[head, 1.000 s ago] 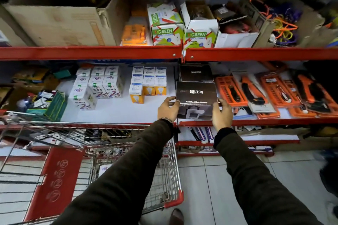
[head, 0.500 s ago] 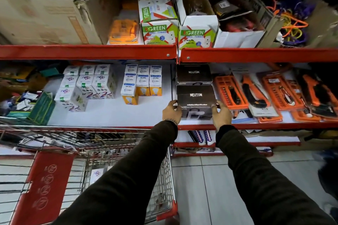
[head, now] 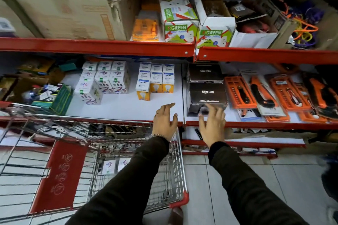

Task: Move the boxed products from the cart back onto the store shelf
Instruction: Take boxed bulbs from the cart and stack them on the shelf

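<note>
A black NEUTON box sits on the middle shelf, in front of a second black NEUTON box. My left hand hovers open over the shelf's red front edge, left of the box. My right hand is open just below the front box, fingers spread, holding nothing. Down in the wire cart, two white boxes with a colourful logo stand upright, partly hidden by my left sleeve.
White boxes and bulb boxes stand in rows at the back of the shelf. Orange tool packs lie to the right. Above are a big carton and GREEN boxes. Grey floor tiles lie beside the cart.
Both hands set the black box on the shelf in front of the other one, let go, and pulled back toward the shelf edge with fingers spread.
</note>
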`<state>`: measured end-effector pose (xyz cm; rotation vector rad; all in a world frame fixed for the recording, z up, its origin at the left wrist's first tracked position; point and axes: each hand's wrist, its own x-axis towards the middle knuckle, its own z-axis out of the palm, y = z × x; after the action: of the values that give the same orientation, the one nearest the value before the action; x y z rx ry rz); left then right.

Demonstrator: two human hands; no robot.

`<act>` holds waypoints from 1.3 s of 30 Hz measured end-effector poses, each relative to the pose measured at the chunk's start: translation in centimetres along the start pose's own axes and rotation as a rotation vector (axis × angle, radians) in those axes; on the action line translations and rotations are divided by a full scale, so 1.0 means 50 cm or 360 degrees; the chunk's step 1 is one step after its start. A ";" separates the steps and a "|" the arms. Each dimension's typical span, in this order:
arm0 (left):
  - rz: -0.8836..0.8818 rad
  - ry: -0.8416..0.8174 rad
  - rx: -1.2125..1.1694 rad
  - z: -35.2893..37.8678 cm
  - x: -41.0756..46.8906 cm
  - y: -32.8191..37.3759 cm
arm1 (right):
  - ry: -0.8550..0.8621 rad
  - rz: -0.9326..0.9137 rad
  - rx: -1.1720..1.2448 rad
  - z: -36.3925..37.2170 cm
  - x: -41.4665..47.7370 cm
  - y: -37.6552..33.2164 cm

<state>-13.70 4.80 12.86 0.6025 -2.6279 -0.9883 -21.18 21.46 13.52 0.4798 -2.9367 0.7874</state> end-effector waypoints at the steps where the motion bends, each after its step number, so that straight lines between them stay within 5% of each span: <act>1: 0.0053 -0.0004 0.0106 -0.014 -0.012 -0.020 | -0.0057 -0.0078 -0.0060 0.013 -0.018 -0.021; 15: -0.0167 -0.0331 0.0616 -0.163 -0.142 -0.360 | -0.0784 -0.0523 -0.0284 0.258 -0.187 -0.243; 24: -0.0389 -0.1036 0.0930 -0.145 -0.218 -0.620 | -0.1333 -0.0589 -0.0461 0.492 -0.281 -0.306; 39: -0.0339 -0.1112 0.0855 -0.095 -0.243 -0.692 | -0.1302 -0.0487 -0.0527 0.608 -0.329 -0.322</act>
<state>8.64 -15.72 -8.25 0.7689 -3.5662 -0.5974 0.08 -2.22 -7.46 1.4566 -3.4223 0.0385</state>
